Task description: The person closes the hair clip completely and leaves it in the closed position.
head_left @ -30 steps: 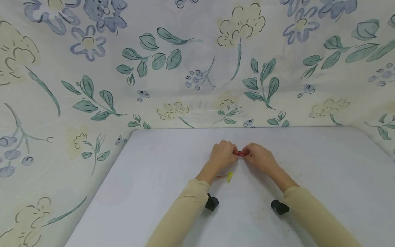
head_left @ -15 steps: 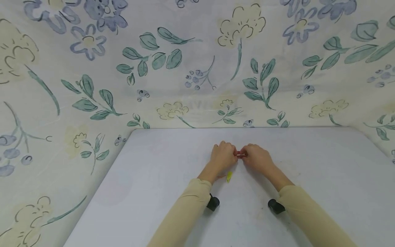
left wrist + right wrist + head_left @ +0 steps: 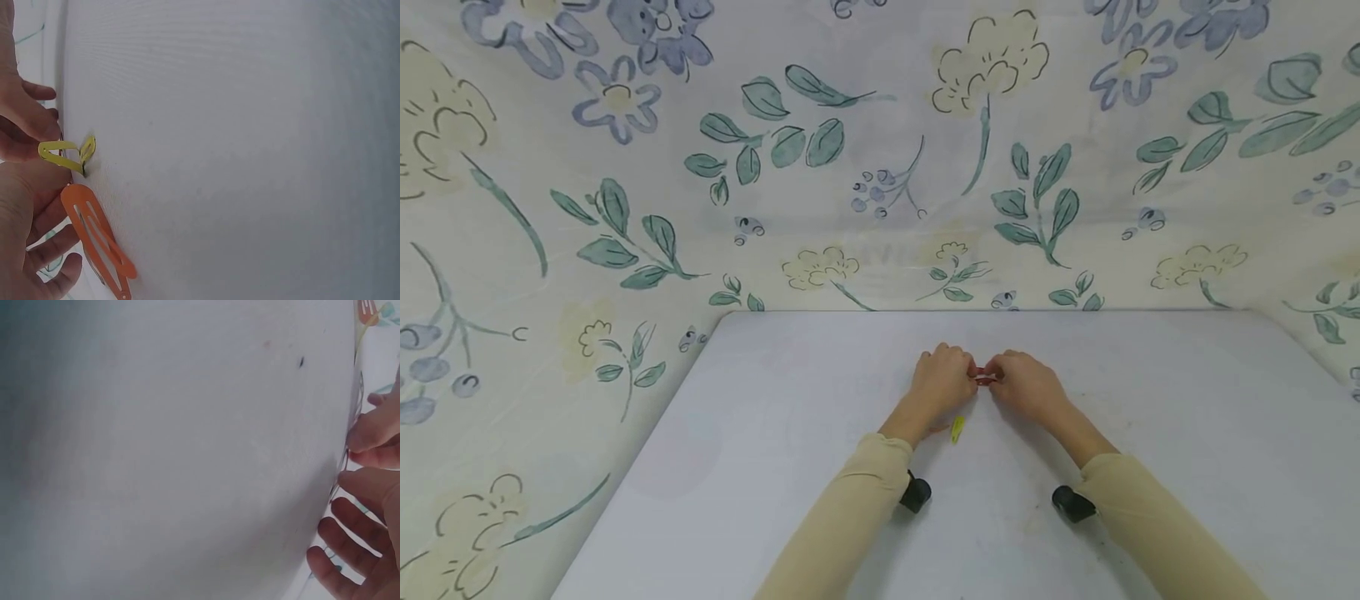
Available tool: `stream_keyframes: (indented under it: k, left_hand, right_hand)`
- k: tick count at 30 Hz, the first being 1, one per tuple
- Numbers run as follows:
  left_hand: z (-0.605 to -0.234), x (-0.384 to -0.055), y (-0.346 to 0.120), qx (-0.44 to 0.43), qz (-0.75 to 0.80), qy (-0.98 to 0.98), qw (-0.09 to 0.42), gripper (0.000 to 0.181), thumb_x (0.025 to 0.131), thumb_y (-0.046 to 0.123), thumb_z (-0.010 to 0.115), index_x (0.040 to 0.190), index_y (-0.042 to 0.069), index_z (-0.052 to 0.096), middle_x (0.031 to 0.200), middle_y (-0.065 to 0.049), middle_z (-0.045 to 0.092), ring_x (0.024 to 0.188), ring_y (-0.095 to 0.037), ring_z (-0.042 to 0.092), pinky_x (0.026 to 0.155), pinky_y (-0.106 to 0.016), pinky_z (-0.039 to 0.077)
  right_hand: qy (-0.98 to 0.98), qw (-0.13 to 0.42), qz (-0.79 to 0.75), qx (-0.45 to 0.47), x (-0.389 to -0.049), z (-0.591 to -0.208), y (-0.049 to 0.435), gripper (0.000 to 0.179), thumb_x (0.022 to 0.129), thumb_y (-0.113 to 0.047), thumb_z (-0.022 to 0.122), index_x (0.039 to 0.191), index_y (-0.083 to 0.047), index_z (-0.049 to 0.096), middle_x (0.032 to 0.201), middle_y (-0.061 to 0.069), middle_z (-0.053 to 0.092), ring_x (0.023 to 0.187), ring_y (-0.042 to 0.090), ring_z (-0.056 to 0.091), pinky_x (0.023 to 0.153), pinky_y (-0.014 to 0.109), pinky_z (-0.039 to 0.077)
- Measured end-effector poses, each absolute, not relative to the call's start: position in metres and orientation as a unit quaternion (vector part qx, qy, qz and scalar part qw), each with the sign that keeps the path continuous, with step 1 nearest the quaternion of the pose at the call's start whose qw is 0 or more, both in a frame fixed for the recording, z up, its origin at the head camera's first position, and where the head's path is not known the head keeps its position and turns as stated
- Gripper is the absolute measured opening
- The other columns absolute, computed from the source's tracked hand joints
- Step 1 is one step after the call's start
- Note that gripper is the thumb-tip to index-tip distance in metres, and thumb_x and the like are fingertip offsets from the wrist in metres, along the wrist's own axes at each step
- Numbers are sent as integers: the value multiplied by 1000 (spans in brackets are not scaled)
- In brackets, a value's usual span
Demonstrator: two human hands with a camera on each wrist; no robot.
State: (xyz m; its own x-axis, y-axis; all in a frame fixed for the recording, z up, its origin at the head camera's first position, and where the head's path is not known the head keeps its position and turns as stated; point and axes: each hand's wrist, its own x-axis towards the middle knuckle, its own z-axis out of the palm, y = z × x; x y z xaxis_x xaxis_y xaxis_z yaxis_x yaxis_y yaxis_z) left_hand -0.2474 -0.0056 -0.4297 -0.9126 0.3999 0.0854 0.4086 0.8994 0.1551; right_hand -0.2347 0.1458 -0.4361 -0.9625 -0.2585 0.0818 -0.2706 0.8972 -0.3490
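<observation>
The backdrop is formed by a flowered cloth (image 3: pixel 880 200), in front of which a white desk (image 3: pixel 1187 400) is set. Tan sleeves (image 3: pixel 838 529) are stretched over it from the near side, and a black device (image 3: pixel 916 493) is seen just by the left cuff, with another at the right. The left hand (image 3: pixel 942 375) and the right hand (image 3: pixel 1028 383) are brought close together towards the far edge, and a red clip (image 3: pixel 985 382) is pinched between the fingertips of both; whether it is one clip or two cannot be told, as most of it is covered. If the two pinches are pulled unevenly, or if the metal is as springy as such clips tend to be, it could be snapped over, flicked from the fingers or bent, and a fingertip could be nipped. An orange clip (image 3: pixel 107 242) is left lying beside the left wrist, partly hidden by it from above, with its tongue apparently sprung away from its frame; it could be swept aside if that forearm were lowered or drawn back. The yellow clip (image 3: pixel 957 429), lying next to it, could be knocked likewise.
</observation>
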Motion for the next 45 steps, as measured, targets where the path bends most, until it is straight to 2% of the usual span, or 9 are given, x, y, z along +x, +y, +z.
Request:
stream_keyframes:
  k: [9,16,21,29,36,45]
  left_hand:
    - [-429,-247,-8,-207,-86,-974,18,14,90,22,67,101,17,74,96,3,68,95,-16,58,79,-34,46]
    - [-428,-246,-13,-207,-119,-971,19,13,89,21,69,101,16,73,95,3,65,94,-16,56,81,-35,47]
    - [-423,-245,-14,-221,-141,-964,36,16,89,24,72,103,15,73,94,3,64,92,-15,55,76,-32,48]
    - [-415,-239,-31,-219,-196,-955,39,22,90,26,70,109,16,71,101,2,65,100,-17,56,79,-31,49]
    - [-414,-235,-54,-223,-305,-925,27,28,89,23,68,114,11,69,108,-3,66,104,-23,58,84,-35,50]
    - [-413,-228,-82,-222,-372,-900,37,32,89,23,73,115,5,67,113,-12,66,105,-26,57,87,-38,49]
  right_hand:
    - [-971,-5,202,129,-233,-432,145,21,88,-8,70,108,-3,70,96,10,66,89,25,62,81,43,53]
    - [-962,-24,245,120,-230,-428,149,24,90,-11,67,113,-3,68,103,12,66,91,26,61,82,43,52]
    - [-951,-7,283,121,-228,-426,152,26,91,-11,69,115,-3,68,106,13,67,94,27,61,82,43,52]
    - [-924,26,353,147,-219,-428,149,26,89,-10,72,113,-2,68,106,12,69,97,27,62,83,42,53]
    - [-908,23,394,139,-208,-429,142,30,89,-11,71,118,-4,65,109,11,68,99,26,62,83,39,55]
    - [-891,22,427,150,-201,-433,135,34,89,-11,71,121,-5,63,112,10,68,105,27,61,92,45,53]
